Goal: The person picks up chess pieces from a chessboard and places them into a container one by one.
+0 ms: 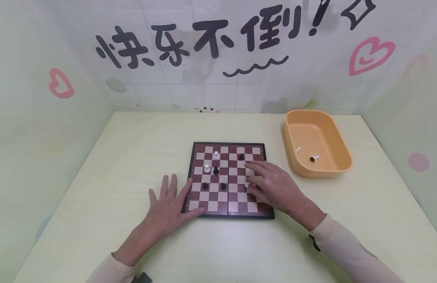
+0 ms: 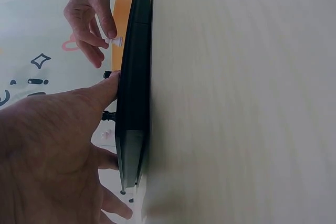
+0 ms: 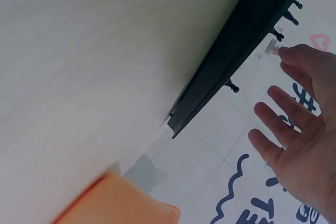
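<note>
A chessboard (image 1: 233, 215) with a dark rim lies on the table. My right hand (image 1: 276, 188) is over its right half, pinching a white chess piece (image 2: 114, 41) between thumb and index finger; the other fingers are spread. The piece's base shows just above the board's edge in the left wrist view. My left hand (image 1: 166, 212) rests with straight, spread fingers at the board's near left corner, thumb on the front rim. On the board stand two white pieces, one a white piece (image 1: 216, 155) near the back, and several black pieces, among them a black piece (image 1: 223, 186).
An orange plastic basin (image 1: 319, 173) stands at the back right, with a white piece (image 1: 298, 149) and another piece with a dark base (image 1: 313, 158) lying in it. Behind the table (image 1: 133, 141) rises a wall with lettering; side walls stand left and right.
</note>
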### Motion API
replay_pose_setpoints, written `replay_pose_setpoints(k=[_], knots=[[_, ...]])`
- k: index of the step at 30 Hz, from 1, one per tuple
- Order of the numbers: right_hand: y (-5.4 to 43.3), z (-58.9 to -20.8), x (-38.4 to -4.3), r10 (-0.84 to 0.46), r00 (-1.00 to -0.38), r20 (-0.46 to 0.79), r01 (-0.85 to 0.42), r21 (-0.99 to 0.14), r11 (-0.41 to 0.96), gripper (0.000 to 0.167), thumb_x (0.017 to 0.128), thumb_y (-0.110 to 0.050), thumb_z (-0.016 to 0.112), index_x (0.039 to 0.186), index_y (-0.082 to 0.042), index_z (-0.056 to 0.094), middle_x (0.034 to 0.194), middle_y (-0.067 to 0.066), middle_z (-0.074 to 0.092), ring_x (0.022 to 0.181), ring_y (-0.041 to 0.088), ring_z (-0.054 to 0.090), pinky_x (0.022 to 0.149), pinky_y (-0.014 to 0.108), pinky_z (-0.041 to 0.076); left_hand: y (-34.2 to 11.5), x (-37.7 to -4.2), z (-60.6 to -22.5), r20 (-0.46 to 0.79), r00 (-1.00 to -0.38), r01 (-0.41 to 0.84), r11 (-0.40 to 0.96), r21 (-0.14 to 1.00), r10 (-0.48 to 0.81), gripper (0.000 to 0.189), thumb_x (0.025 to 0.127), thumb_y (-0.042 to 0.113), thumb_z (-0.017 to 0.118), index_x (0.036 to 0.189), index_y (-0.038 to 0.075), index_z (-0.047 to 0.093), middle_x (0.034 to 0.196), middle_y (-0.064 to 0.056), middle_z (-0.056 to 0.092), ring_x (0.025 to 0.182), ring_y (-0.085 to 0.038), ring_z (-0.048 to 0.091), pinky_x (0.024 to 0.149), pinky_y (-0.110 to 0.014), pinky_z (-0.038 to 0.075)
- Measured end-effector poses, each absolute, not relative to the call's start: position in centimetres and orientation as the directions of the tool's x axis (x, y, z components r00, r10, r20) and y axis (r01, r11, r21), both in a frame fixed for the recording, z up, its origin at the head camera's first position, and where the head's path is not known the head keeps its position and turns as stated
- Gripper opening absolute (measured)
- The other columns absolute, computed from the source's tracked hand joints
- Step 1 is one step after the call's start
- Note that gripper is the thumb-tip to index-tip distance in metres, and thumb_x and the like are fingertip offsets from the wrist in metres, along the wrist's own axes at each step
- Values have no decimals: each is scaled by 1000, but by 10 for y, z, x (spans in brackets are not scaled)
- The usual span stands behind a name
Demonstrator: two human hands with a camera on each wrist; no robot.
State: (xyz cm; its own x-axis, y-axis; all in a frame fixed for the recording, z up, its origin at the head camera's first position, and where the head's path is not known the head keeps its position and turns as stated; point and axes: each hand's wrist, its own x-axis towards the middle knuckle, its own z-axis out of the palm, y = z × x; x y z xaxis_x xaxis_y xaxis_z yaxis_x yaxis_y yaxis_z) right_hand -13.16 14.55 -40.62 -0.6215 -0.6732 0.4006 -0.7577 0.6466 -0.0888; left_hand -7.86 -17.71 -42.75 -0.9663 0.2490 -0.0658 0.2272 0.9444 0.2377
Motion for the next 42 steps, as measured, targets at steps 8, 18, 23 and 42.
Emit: replay_pose_setpoints(k=[8,18,23,42], knots=[[149,-405,-133,-669,-606,430,-769,-100,632,20,83,-16,84,101,-10,80,132,15,65,124,34,59,104,48,46,-177,-79,-429,-63,-966,230,946,230,251,98,89,76,55,161,14,32,160,-35,18,149,-51,7,103,-82,10],[157,-404,-134,-660,-624,419,-754,-100,649,16,84,-17,84,98,-11,82,132,13,65,125,33,58,104,48,46,-176,-79,-426,-78,-966,222,945,241,247,98,89,76,54,162,14,31,160,-35,18,149,-51,6,104,-82,9],[159,-405,-133,-659,-633,406,-747,-99,657,14,84,-16,84,97,-11,81,132,14,65,126,35,57,104,49,46,-177,-79,-426,-82,-965,222,944,243,248,98,89,76,53,161,14,31,160,-35,19,149,-51,6,103,-83,8],[178,-406,-134,-639,-640,428,-730,-77,679,16,80,-11,84,95,-10,80,129,14,66,118,33,62,96,46,52,-177,-80,-426,-97,-965,211,942,259,243,99,89,78,51,162,15,30,160,-34,19,150,-51,4,101,-84,8]])
